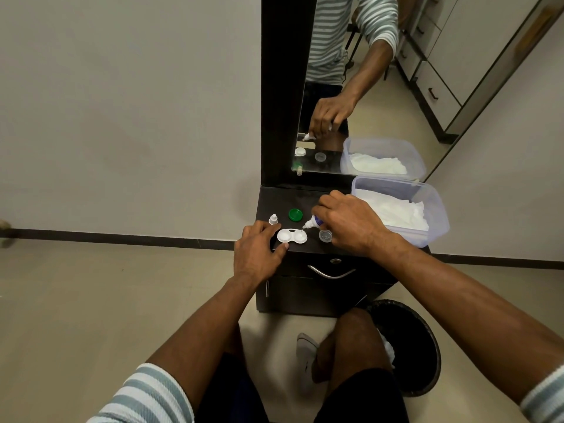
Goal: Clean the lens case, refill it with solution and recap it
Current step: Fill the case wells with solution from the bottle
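Head view: lens case (292, 236) open on table (274, 203) front edge. Left hand (256, 251) pinches its left end. Right hand (345, 221) grips tilted solution bottle (312, 222), nozzle over right well. Green cap (295, 214) behind, clear cap (325, 235) beside.

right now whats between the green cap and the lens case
Head view: only bare dark tabletop lies between the green cap and the lens case; the bottle nozzle sits off right.
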